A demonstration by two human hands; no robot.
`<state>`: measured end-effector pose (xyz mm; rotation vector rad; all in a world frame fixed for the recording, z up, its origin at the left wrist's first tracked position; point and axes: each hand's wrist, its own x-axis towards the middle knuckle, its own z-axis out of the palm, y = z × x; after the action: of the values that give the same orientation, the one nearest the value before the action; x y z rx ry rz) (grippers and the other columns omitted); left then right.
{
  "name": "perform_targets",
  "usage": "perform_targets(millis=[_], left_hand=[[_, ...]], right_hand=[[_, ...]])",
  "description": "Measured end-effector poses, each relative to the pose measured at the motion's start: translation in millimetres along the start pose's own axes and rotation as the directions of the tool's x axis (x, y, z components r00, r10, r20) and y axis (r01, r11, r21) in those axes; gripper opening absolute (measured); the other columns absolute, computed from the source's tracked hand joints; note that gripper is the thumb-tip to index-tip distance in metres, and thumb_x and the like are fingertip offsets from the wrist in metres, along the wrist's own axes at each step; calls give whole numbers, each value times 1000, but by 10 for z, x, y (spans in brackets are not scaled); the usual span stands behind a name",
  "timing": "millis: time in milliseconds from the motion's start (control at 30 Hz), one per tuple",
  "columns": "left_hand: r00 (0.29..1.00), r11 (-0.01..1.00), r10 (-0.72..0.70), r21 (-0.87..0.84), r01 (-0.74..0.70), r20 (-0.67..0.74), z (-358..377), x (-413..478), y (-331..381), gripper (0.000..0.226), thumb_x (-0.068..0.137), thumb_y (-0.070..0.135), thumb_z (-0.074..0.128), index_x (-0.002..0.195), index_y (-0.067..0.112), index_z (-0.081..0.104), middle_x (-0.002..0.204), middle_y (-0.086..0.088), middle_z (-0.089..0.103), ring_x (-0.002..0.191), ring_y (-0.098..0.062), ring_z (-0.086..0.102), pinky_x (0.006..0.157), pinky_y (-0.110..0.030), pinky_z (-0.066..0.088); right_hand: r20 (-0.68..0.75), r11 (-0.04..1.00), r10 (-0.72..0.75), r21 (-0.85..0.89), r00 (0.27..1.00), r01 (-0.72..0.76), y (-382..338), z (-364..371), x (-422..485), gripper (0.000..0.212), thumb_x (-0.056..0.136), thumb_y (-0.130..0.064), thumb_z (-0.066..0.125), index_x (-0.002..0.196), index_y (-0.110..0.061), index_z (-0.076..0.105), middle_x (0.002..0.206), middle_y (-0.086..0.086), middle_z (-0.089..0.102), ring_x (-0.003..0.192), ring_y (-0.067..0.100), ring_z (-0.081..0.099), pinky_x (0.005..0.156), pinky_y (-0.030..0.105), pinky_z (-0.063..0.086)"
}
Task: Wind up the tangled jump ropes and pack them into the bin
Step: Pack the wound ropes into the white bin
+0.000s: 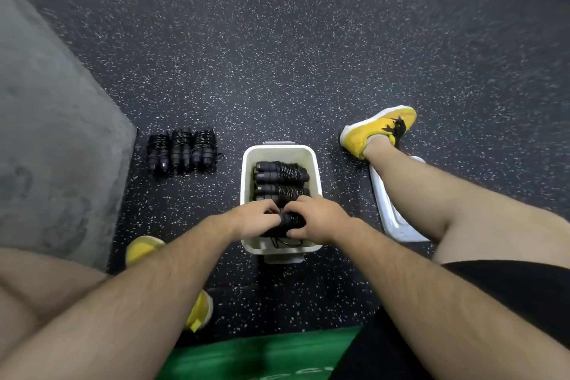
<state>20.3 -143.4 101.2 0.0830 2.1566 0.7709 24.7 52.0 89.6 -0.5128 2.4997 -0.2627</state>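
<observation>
A white bin (247,163) stands on the speckled floor in front of me. Inside it lie several wound black jump ropes (280,177), stacked side by side at the far end. My left hand (256,219) and my right hand (317,217) both grip another wound black rope bundle (291,220) at the near end of the bin, fingers curled round it. A loose bit of black cord (285,242) trails under the bundle. Three more wound ropes (182,149) lie in a row on the floor to the left of the bin.
The bin's white lid (394,219) lies on the floor to the right, under my right leg. My yellow shoes (376,129) sit either side of the bin. A grey block (46,133) fills the left side. A green mat (262,355) lies near me.
</observation>
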Motion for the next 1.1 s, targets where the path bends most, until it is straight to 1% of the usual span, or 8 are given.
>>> perform_targets(millis=[133,267,433,633,733,867,1000,1100], left_hand=[[998,998,-43,-50,45,42,159,133,22,25,90,29,48,112,27,61,106,0,65,102,-20,59,90,-37,48],[989,999,-43,15,41,140,218,274,32,19,81,38,44,94,28,54,99,-1,62,93,-20,57,86,-40,45],[983,987,-48,162,19,175,268,418,-79,17,96,37,39,107,27,48,110,-3,60,95,-20,52,82,-38,39],[987,973,-39,230,3,154,304,442,-162,26,100,34,37,120,22,48,98,1,55,93,-22,52,77,-36,36],[988,965,-39,263,-2,151,319,441,-189,29,100,34,37,125,22,47,110,-3,60,99,-24,54,81,-37,39],[991,962,-20,272,-16,130,320,424,-181,41,99,32,40,140,23,40,130,-9,61,111,-27,57,96,-40,45],[993,953,-2,302,-33,114,338,432,-216,43,98,24,41,141,22,41,129,-9,63,109,-27,58,97,-40,47],[994,939,24,339,-59,106,361,436,-264,42,98,19,40,139,25,42,121,-7,64,103,-25,58,94,-42,49]], right_hand=[[69,999,-6,-52,998,9,-39,100,44,52,85,-56,59,132,-38,50,119,-3,56,110,25,52,83,36,42],[130,999,-26,-27,991,30,-95,127,119,41,83,-56,60,119,-35,59,106,-5,64,100,24,61,83,37,51],[148,999,-34,-19,988,38,-98,209,204,37,85,-53,60,119,-38,59,104,-6,66,96,23,62,81,37,53],[165,1000,-8,12,986,6,-125,308,240,38,89,-45,61,126,-35,56,109,-2,68,101,24,62,78,35,51],[220,1000,21,3,975,-22,-142,328,235,43,94,-45,53,134,-30,50,117,3,66,109,27,60,86,38,51],[348,995,31,80,937,-63,-80,226,226,58,101,-34,46,155,-24,28,142,9,53,127,30,52,105,40,43],[292,992,24,108,956,-58,-31,218,171,52,98,-22,58,145,-18,39,133,7,57,115,26,57,91,33,45],[238,995,31,83,971,-53,-52,284,188,48,97,-26,61,140,-17,43,129,6,45,108,28,57,82,33,43]])
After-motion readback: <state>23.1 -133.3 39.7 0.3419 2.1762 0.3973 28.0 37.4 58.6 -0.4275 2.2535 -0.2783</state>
